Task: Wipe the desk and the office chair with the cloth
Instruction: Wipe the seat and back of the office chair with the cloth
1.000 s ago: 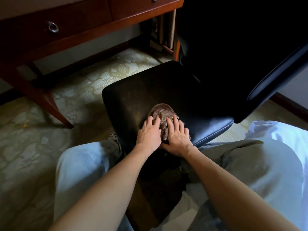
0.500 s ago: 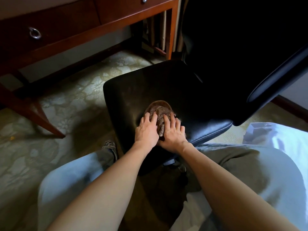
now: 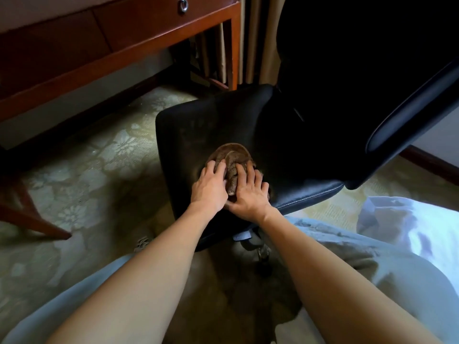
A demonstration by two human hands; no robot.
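We press our left hand point(image 3: 211, 188) and right hand point(image 3: 249, 194) side by side on the brown cloth point(image 3: 232, 157), fingers laid out straight and flat, gripping nothing. The cloth is bunched under and just ahead of our fingertips, on the near part of the black office chair point(image 3: 193, 125) seat. The wooden table point(image 3: 159, 26) stands well ahead and to the left, over patterned carpet point(image 3: 82, 175).
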